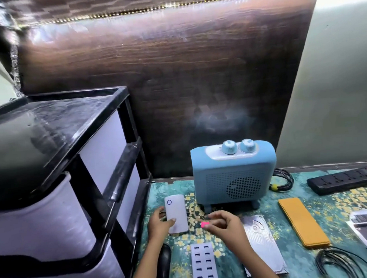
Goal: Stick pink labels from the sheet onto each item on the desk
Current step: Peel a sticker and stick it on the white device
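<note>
Black plastic drawer unit with white drawers (59, 189) stands at left, beside the desk with teal floral cover (343, 202). Blue box-shaped fan heater with two knobs (232, 174) sits upright at the back of the desk. Black power strip (344, 179) far right. Flat mustard-yellow pouch (301, 222) right of centre. Grey multi-port USB charger (204, 266) near front edge. Left hand (160, 224) grips white rounded power bank (176, 213), lying flat on the desk. Right hand (224, 224) pinches small pink label (204, 224) at fingertips, just right of power bank, not touching it.
</note>
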A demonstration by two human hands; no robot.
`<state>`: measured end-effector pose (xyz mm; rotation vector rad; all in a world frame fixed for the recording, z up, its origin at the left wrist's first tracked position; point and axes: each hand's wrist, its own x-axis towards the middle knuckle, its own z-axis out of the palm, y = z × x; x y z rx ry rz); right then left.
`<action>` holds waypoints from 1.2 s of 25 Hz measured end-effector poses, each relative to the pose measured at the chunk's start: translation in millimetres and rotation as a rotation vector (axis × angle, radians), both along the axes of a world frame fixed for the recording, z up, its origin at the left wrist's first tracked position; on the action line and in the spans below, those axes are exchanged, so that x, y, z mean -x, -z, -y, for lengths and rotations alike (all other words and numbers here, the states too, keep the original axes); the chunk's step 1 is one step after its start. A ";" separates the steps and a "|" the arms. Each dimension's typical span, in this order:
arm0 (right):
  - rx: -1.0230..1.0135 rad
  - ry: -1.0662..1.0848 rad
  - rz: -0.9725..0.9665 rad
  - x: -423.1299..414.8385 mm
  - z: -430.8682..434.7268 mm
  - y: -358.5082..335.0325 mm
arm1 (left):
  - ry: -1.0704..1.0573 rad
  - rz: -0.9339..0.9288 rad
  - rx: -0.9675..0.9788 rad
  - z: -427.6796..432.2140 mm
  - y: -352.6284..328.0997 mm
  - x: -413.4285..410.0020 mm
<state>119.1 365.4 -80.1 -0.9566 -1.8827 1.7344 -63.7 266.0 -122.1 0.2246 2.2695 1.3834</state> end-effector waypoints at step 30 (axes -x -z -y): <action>-0.332 -0.183 0.392 115.4 -0.9 17.9 | 0.065 -0.086 0.093 4.9 6.6 2.4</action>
